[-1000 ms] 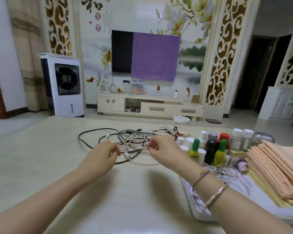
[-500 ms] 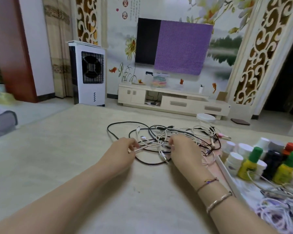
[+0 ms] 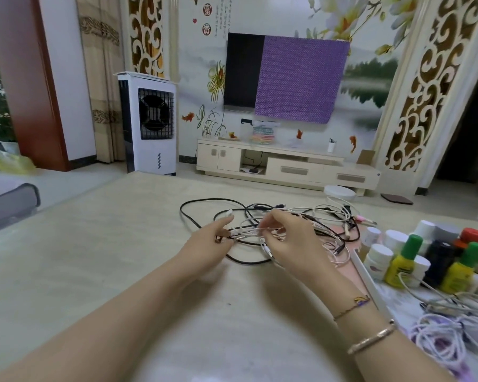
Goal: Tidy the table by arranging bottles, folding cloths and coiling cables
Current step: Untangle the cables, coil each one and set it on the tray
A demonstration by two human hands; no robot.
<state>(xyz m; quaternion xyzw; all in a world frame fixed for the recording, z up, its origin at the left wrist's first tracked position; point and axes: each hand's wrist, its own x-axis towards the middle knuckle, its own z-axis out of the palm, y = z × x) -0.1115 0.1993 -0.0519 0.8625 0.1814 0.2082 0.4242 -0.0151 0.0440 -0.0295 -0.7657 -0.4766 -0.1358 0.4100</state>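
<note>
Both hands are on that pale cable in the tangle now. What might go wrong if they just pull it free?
1. The pale cable, pinched by the left hand and right hand, runs through the cable tangle; pulling may tighten knots or drag the whole pile.
2. The tangle's right edge lies close to the bottles; a dragged loop could topple them.
3. Plugs at the tangle's far side may snag on other loops.

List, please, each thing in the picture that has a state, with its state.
Cable pile: tangled, not coiled.
Pale cable: stretched between both hands.
Left hand: pinches the pale cable.
Right hand: pinches the pale cable.
Yellow bottles: upright, green caps on.
White cables on the tray: loosely bundled.
Television: partly covered by a purple cloth.
</note>
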